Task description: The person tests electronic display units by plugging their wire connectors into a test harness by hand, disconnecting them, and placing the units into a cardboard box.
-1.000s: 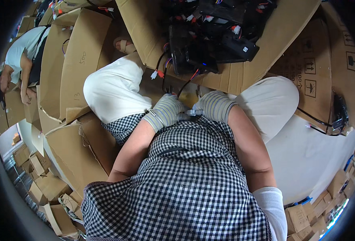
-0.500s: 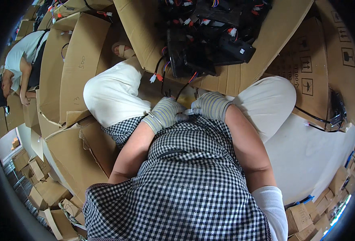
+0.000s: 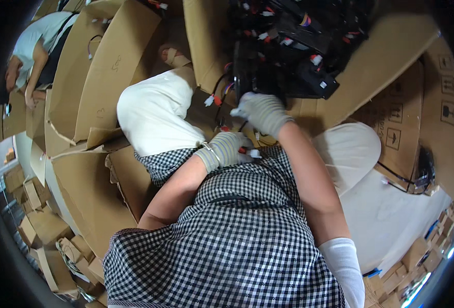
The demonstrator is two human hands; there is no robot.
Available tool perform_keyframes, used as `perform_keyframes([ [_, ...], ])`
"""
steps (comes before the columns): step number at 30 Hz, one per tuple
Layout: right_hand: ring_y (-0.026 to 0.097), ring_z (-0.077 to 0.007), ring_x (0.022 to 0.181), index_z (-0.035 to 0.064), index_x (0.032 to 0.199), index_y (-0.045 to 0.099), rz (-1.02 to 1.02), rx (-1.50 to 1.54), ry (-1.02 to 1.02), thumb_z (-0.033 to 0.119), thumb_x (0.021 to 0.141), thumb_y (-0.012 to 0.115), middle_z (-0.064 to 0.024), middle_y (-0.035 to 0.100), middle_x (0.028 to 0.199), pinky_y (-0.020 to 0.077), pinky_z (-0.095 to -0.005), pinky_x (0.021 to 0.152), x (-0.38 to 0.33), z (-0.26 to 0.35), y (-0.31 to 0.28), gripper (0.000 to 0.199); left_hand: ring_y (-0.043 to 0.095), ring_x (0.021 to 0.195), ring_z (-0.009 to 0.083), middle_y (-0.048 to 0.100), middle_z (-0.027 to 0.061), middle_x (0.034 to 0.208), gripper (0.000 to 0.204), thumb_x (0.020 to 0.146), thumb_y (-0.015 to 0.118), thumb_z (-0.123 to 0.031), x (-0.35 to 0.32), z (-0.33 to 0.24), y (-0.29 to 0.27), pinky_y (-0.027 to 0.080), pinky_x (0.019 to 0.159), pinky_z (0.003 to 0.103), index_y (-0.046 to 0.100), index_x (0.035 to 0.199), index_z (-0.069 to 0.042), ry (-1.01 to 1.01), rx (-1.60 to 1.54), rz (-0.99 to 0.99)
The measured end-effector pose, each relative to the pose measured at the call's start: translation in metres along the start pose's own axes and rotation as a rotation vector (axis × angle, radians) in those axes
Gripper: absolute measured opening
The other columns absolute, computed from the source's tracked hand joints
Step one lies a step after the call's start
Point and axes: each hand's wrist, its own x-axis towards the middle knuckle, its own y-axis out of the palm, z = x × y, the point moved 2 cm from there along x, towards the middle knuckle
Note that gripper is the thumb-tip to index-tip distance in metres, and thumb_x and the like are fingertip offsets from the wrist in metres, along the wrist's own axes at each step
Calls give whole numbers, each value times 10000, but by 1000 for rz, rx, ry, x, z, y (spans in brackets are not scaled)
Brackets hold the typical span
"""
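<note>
My left hand point(image 3: 229, 150), in a striped knit glove, is closed in front of my lap on a wire connector point(image 3: 255, 153). Its white end sticks out past the fingers, with a red part beside it. My right hand point(image 3: 264, 114), gloved the same way, is raised at the near edge of an open carton point(image 3: 401, 49). Its fingers are by the black plastic units point(image 3: 319, 82) piled in the carton; they are partly hidden and slightly blurred, so their grip is unclear. Left of it, a red and white plug pair point(image 3: 213, 100) hangs over the carton edge on a dark cable.
Tall open cartons point(image 3: 96, 77) stand to my left; a printed carton point(image 3: 399, 118) is at the right with a black cabled unit point(image 3: 423, 172) on it. Another person point(image 3: 42, 41) bends over boxes at far left. Smaller boxes point(image 3: 47, 226) lie stacked behind.
My right hand has left my left hand and moved up to the carton edge. The left hand stays near my lap, with the connector now showing. The whole view has shifted slightly.
</note>
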Motion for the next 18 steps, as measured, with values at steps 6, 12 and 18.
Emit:
perform_keyframes([
  [6, 636, -264, 866, 94, 1021, 622, 335, -129, 26, 183, 820, 513, -119, 641, 943, 495, -386, 713, 71, 30, 66, 246, 586, 851, 367, 622, 209, 922, 435, 651, 651, -227, 5, -7, 9, 473, 759, 403, 606, 1052, -63, -14, -62, 56],
  [12, 631, -280, 873, 50, 977, 636, 244, -186, 37, 173, 820, 517, -138, 636, 962, 498, -381, 736, 65, 20, 48, 233, 591, 812, 357, 610, 188, 879, 382, 655, 660, -215, 3, -7, 9, 472, 737, 402, 603, 990, -39, -14, -141, -14],
  [18, 572, -216, 829, 7, 881, 623, -455, 663, 26, 185, 817, 585, -92, 570, 920, 460, -312, 730, 12, -34, 9, 193, 567, 718, 159, 590, 63, 749, 149, 823, 595, -150, 6, -1, -9, 450, 678, 286, 613, 902, -24, -138, -924, -489],
])
